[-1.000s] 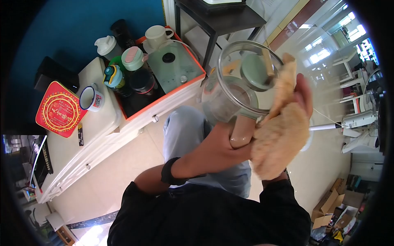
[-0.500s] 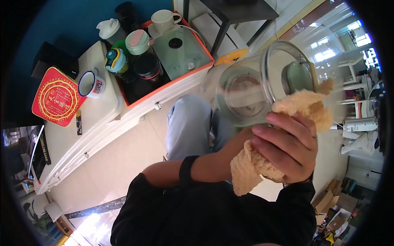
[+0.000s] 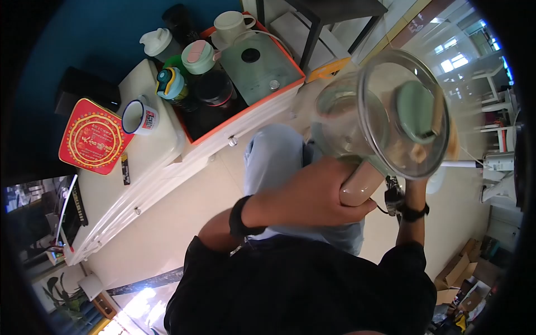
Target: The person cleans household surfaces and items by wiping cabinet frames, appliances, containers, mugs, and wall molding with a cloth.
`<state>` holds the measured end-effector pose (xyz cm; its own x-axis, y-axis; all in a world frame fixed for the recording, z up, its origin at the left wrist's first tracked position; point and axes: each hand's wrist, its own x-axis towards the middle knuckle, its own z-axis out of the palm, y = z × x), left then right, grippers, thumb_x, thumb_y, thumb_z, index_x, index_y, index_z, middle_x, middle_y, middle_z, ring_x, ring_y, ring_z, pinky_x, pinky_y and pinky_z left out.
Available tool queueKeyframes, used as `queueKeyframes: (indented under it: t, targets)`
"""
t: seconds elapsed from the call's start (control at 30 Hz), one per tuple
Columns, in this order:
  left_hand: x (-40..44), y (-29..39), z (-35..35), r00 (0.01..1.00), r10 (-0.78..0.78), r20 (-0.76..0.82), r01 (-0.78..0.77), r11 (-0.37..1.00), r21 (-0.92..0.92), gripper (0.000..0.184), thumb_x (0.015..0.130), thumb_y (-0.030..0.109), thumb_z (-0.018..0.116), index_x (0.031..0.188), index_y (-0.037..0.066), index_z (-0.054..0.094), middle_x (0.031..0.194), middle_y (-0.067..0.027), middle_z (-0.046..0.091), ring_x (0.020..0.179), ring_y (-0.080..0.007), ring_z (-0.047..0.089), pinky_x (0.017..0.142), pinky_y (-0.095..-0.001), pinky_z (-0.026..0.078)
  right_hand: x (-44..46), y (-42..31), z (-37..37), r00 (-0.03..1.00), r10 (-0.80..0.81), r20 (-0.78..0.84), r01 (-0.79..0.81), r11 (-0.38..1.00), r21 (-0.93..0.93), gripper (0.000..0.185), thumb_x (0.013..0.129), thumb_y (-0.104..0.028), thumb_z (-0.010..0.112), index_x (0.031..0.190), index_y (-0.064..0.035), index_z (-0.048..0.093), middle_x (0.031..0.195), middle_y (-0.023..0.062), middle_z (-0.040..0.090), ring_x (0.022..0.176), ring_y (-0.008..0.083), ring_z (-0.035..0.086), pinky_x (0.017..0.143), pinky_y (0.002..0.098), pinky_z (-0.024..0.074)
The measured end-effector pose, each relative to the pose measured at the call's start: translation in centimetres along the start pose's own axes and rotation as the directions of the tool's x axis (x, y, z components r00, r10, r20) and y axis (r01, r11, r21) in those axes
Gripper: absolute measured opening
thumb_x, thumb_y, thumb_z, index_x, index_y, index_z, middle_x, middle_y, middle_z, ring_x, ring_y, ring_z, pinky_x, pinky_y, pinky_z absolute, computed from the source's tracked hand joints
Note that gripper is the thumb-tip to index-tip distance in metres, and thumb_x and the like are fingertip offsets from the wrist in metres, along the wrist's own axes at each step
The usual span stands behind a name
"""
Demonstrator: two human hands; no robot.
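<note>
A clear glass pot [image 3: 368, 120] with a thick round rim is tilted in front of me, its rim turned to the right. My left hand [image 3: 329, 190] wraps around its smooth pinkish-brown handle [image 3: 360, 187]. Behind the rim is my right hand [image 3: 417, 185], its fingers mostly hidden. Beside it a strip of tan cloth [image 3: 454, 139] shows past the glass, seemingly in that hand. Through the glass I see a pale green oval [image 3: 414, 110] with a tan edge; whether it belongs to the pot I cannot tell.
On the white cabinet to the left, an orange-edged tray [image 3: 254, 110] holds several cups and bottles. Nearby are an enamel mug [image 3: 138, 118] and a red tin [image 3: 94, 137]. A dark table [image 3: 338, 11] stands at the top, cardboard boxes [image 3: 460, 271] at lower right.
My right hand and the cloth have gone from the near side of the pot to behind its rim. The pot has turned its rim more toward me, and my left hand on the handle is uncovered.
</note>
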<state>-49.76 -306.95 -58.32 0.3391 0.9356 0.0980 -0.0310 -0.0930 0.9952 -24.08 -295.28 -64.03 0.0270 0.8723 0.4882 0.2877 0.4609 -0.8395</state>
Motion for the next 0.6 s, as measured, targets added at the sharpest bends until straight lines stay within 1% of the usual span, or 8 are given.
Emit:
queueKeyframes:
  t: [0.13, 0.23, 0.27, 0.37, 0.47, 0.53, 0.57, 0.6]
  targets:
    - [0.6, 0.7, -2.3, 0.977, 0.011, 0.211, -0.035, 0.994, 0.106, 0.024, 0.077, 0.019, 0.079, 0.080, 0.001, 0.065, 0.067, -0.0078, 0.066, 0.058, -0.0161, 0.063, 0.057, -0.0280, 0.048, 1.2, 2.4, 1.6, 0.934, 0.347, 0.084, -0.353, 0.860, 0.369, 0.033, 0.093, -0.021, 0.058, 0.118, -0.0010, 0.057, 0.113, 0.0124, 0.061, 0.106, 0.0250, 0.059, 0.095, 0.0378, 0.0461]
    - [1.5, 1.6, -4.4, 0.958, -0.180, 0.224, 0.150, 0.978, 0.145, 0.024, 0.076, 0.021, 0.075, 0.084, 0.001, 0.064, 0.070, -0.0108, 0.066, 0.064, -0.0211, 0.065, 0.062, -0.0314, 0.049, 2.6, 3.9, 3.3, 0.856, 0.471, 0.215, -0.513, 0.715, 0.476, 0.036, 0.094, -0.023, 0.057, 0.121, -0.0001, 0.055, 0.111, 0.0107, 0.061, 0.104, 0.0214, 0.059, 0.093, 0.0347, 0.0460]
    - [1.5, 2.8, -4.9, 0.907, -0.397, 0.143, 0.375, 0.914, 0.157, 0.019, 0.075, 0.016, 0.075, 0.082, 0.002, 0.065, 0.069, -0.0079, 0.067, 0.064, -0.0148, 0.064, 0.063, -0.0302, 0.050, 3.1, 4.4, 3.9, 0.830, 0.496, 0.256, -0.554, 0.676, 0.486, 0.037, 0.095, -0.024, 0.057, 0.122, 0.0002, 0.055, 0.110, 0.0101, 0.061, 0.103, 0.0201, 0.059, 0.092, 0.0336, 0.0460]
    - [1.7, 2.8, -5.7, 0.975, -0.158, -0.159, 0.200, 0.933, 0.300, 0.020, 0.077, 0.008, 0.071, 0.093, 0.000, 0.063, 0.084, -0.0111, 0.069, 0.069, -0.0190, 0.065, 0.069, -0.0279, 0.051, 3.3, 4.8, 4.7, 0.783, 0.500, 0.370, -0.622, 0.637, 0.455, 0.040, 0.096, -0.026, 0.056, 0.125, 0.0011, 0.053, 0.107, 0.0084, 0.062, 0.100, 0.0165, 0.059, 0.091, 0.0304, 0.0460]
    - [2.0, -0.9, -5.2, 0.785, 0.034, -0.619, 0.217, 0.920, 0.326, 0.022, 0.078, -0.001, 0.066, 0.100, 0.001, 0.061, 0.092, -0.0114, 0.069, 0.078, -0.0197, 0.066, 0.076, -0.0276, 0.051, 2.0, 4.3, 3.8, 0.797, 0.370, 0.478, -0.560, 0.749, 0.354, 0.040, 0.095, -0.026, 0.058, 0.125, 0.0011, 0.054, 0.102, 0.0052, 0.062, 0.093, 0.0132, 0.059, 0.085, 0.0270, 0.0465]
    - [2.4, -2.3, -5.2, 0.701, 0.231, -0.675, 0.157, 0.873, 0.461, 0.024, 0.079, -0.005, 0.065, 0.102, 0.000, 0.060, 0.092, -0.0121, 0.069, 0.082, -0.0190, 0.065, 0.079, -0.0278, 0.050, 0.9, 3.3, 3.0, 0.794, 0.312, 0.522, -0.521, 0.792, 0.319, 0.041, 0.093, -0.024, 0.061, 0.124, 0.0015, 0.054, 0.097, 0.0012, 0.063, 0.085, 0.0096, 0.058, 0.076, 0.0241, 0.0463]
    - [2.7, -2.7, -5.3, 0.653, 0.331, -0.681, 0.128, 0.838, 0.530, 0.025, 0.079, -0.007, 0.064, 0.103, 0.000, 0.060, 0.092, -0.0125, 0.069, 0.084, -0.0186, 0.065, 0.080, -0.0279, 0.050, 0.3, 2.7, 2.7, 0.802, 0.313, 0.509, -0.510, 0.803, 0.309, 0.041, 0.092, -0.022, 0.061, 0.124, 0.0019, 0.053, 0.098, 0.0018, 0.063, 0.088, 0.0100, 0.058, 0.079, 0.0247, 0.0462]
    - [2.8, -2.8, -5.3, 0.656, 0.305, -0.691, 0.135, 0.852, 0.505, 0.024, 0.079, -0.008, 0.063, 0.102, -0.002, 0.060, 0.091, -0.0090, 0.068, 0.084, -0.0146, 0.063, 0.079, -0.0264, 0.049, -0.3, 2.1, 2.4, 0.811, 0.314, 0.494, -0.498, 0.814, 0.299, 0.041, 0.092, -0.021, 0.061, 0.125, 0.0024, 0.053, 0.100, 0.0023, 0.063, 0.090, 0.0105, 0.058, 0.081, 0.0253, 0.0462]
